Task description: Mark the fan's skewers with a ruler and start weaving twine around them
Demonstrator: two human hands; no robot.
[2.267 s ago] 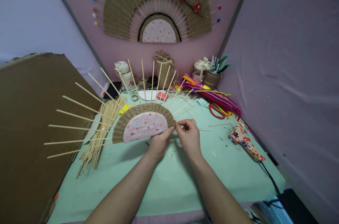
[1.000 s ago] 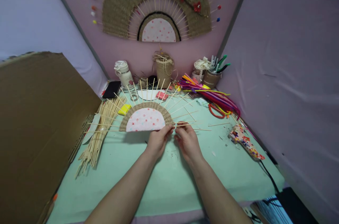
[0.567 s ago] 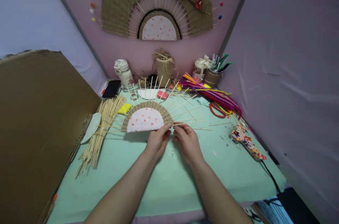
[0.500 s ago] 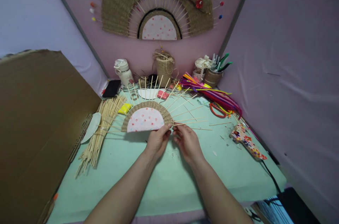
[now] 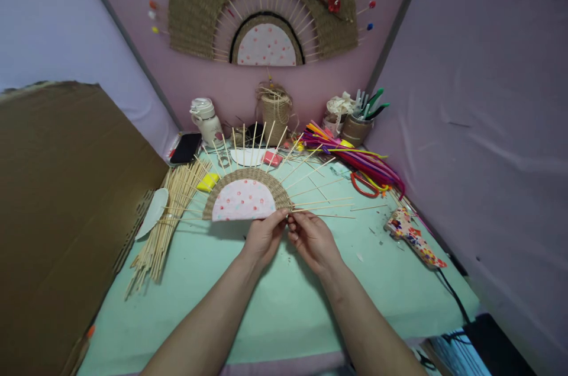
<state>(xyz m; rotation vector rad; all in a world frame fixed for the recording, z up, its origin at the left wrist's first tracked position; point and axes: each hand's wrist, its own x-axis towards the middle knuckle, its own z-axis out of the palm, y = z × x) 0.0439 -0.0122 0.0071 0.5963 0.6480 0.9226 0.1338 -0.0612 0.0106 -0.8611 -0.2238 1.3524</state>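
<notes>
A half-round woven fan frame (image 5: 247, 176) with a white, red-dotted centre is held tilted above the table. Thin bamboo sticks (image 5: 254, 138) radiate from its curved rim. My left hand (image 5: 265, 238) is closed on the frame's lower right corner, thumb on top. Close beside it, my right hand (image 5: 314, 241) pinches at the same corner, where the lowest sticks leave the weave. Its fingertips touch there, but whether they grip a stick or a strand of the weave is too small to tell.
Left are a bamboo stick bundle (image 5: 162, 234) and a cardboard sheet (image 5: 57, 210). Behind stand a bottle (image 5: 207, 121), a twine spool (image 5: 275, 112) and a pen cup (image 5: 357, 129). Right lie pipe cleaners (image 5: 355, 160), red-handled scissors (image 5: 364, 185) and a flower-patterned glue gun (image 5: 415, 237) with a cord.
The sticks on the frame's right side have shifted slightly up and right. My right fingertips have come closer to the left thumb at the corner.
</notes>
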